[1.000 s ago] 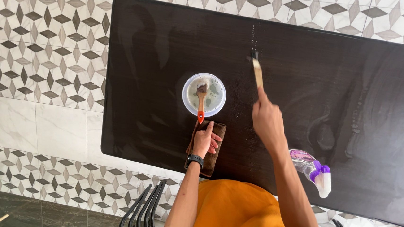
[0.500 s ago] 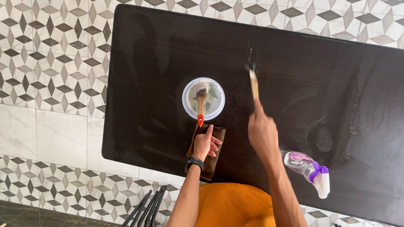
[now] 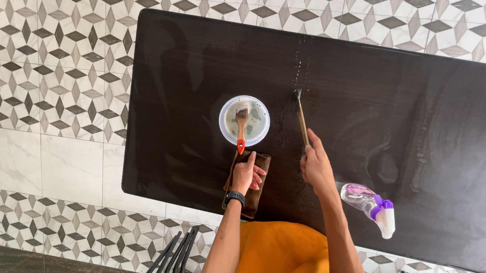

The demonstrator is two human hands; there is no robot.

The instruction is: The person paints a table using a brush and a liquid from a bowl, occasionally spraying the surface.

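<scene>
The thin brush (image 3: pixel 302 116) lies slanted on the dark surface (image 3: pixel 174 63), bristles away from you, just right of the white bowl (image 3: pixel 244 120). At the left, your left hand (image 3: pixel 247 174) rests flat, fingers loosely spread, on the brown cloth (image 3: pixel 257 195) below the bowl, where an orange-handled brush (image 3: pixel 241 128) lies. Your right hand (image 3: pixel 316 167) grips the thin brush's handle, arm bent and reaching forward. Compared with a second ago, that hand has drawn back toward you, pulling the bristles nearer along the wet streak. A spray bottle (image 3: pixel 372 206) lies at right.
</scene>
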